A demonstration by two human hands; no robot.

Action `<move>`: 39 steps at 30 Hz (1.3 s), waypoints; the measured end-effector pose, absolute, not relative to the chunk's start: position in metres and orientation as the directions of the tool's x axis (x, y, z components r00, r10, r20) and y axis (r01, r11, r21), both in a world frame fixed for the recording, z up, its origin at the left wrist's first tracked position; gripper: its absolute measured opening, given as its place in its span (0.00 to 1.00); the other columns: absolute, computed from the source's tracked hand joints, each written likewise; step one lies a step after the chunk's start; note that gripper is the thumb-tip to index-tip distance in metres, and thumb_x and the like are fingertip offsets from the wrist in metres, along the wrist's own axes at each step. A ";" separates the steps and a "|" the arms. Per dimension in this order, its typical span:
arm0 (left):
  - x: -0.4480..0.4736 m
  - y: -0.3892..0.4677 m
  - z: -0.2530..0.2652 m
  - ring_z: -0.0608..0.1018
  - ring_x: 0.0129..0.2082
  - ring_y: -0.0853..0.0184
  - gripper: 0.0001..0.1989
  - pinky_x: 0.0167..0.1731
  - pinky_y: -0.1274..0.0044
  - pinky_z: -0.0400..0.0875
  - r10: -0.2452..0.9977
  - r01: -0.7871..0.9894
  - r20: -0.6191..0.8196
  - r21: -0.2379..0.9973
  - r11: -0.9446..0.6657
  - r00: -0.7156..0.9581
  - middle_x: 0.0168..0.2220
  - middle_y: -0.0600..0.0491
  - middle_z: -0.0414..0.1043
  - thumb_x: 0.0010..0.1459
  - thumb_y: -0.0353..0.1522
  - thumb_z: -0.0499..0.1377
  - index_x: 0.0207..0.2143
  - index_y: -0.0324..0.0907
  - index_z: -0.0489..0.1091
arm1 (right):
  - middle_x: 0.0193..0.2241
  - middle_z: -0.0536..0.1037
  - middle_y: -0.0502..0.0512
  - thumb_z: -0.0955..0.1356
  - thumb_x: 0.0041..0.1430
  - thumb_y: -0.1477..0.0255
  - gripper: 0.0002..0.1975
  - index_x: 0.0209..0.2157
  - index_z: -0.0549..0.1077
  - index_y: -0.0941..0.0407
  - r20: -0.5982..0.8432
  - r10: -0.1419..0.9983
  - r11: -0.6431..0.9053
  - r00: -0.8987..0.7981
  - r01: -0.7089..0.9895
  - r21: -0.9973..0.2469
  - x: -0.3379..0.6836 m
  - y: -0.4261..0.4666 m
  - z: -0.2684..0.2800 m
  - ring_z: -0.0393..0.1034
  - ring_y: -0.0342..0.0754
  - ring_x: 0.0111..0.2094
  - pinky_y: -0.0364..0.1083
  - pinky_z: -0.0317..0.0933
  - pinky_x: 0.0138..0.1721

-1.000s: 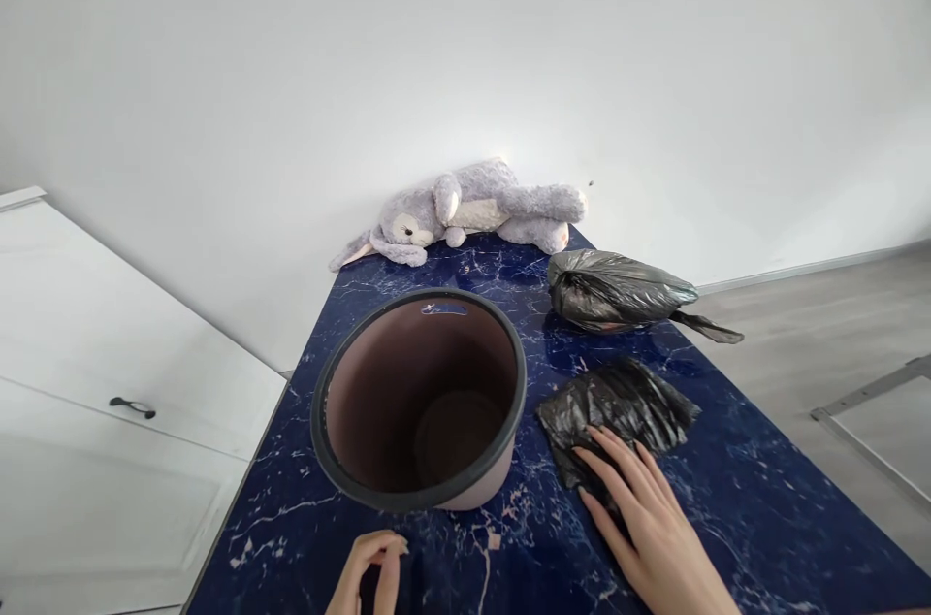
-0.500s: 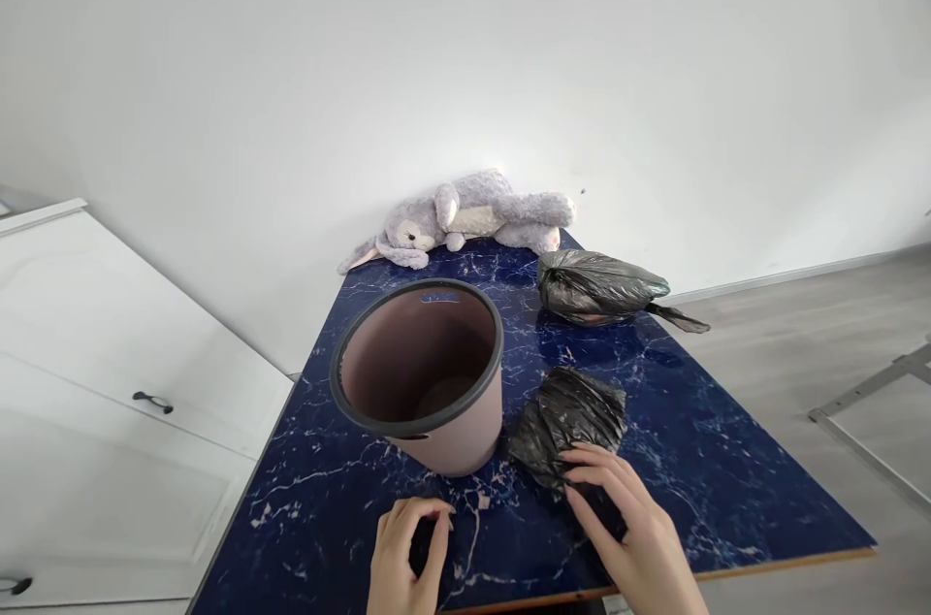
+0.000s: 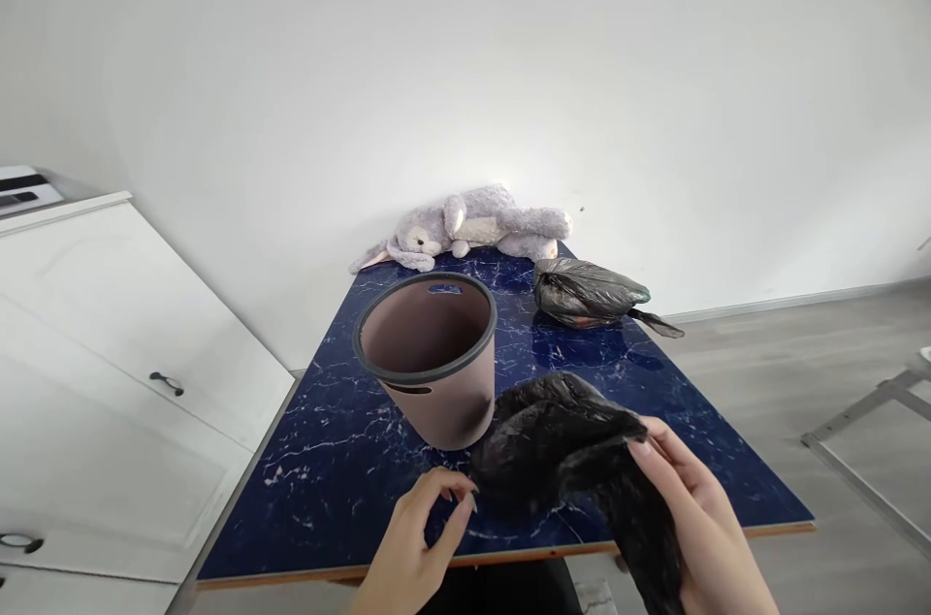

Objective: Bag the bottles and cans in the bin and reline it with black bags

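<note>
A black plastic bag, loose and partly spread, is pinched along its upper right edge by my right hand. Part of it hangs down past the table's front edge in front of my palm. My left hand is closed, thumb and fingers curled together at the bag's left edge. Whether anything is between those fingertips I cannot make out. Just beyond my left hand a brown-pink trash can stands upright with a dark rim. Its inside shows no liner, and handle slots are cut below the rim.
A filled, knotted dark plastic bag lies at the table's right side. At the back, a grey plush rabbit lies against the wall. The blue marbled table has a wooden front edge. A white cabinet stands left; a metal frame is at right.
My right hand has drawn the crumpled black bag open toward the right and front. My left hand has moved slightly right, nearer the bag. The view has shifted a little.
</note>
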State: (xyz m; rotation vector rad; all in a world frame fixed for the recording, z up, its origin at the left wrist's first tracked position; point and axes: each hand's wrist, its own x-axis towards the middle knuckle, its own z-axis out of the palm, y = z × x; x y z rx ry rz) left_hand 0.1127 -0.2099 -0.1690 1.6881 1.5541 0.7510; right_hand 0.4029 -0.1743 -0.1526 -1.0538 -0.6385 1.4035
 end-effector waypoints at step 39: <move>0.134 -0.194 -0.011 0.67 0.22 0.72 0.14 0.23 0.82 0.60 0.848 0.454 0.475 0.825 -0.336 -0.235 0.23 0.61 0.64 0.74 0.44 0.60 0.39 0.45 0.72 | 0.43 0.82 0.53 0.69 0.73 0.55 0.14 0.42 0.80 0.50 0.165 0.941 0.204 -0.296 0.106 -0.973 0.439 -0.213 -0.109 0.76 0.50 0.42 0.43 0.70 0.42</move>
